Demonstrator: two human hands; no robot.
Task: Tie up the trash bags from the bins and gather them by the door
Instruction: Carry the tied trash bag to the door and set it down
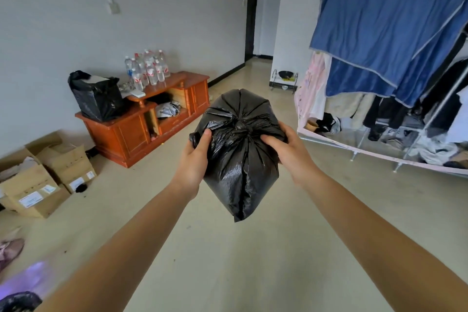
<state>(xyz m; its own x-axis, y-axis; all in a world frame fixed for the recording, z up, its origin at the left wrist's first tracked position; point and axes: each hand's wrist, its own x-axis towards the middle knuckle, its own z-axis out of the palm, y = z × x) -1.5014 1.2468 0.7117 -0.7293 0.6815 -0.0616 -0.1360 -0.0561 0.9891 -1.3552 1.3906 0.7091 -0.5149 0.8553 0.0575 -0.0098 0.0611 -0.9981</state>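
Note:
A full black trash bag hangs in the air in front of me, its top gathered into a knot. My left hand grips the bag's left side, thumb pressed on the plastic beside the knot. My right hand grips the right side, its thumb also by the knot. A second black trash bag, open at the top with a pale box inside, stands on the left end of the orange wooden cabinet. A bit of black plastic shows at the bottom left corner.
Several water bottles stand on the cabinet. Cardboard boxes lie on the floor at the left wall. A clothes rack under a blue sheet fills the right. A dark doorway opens at the far end of the hall.

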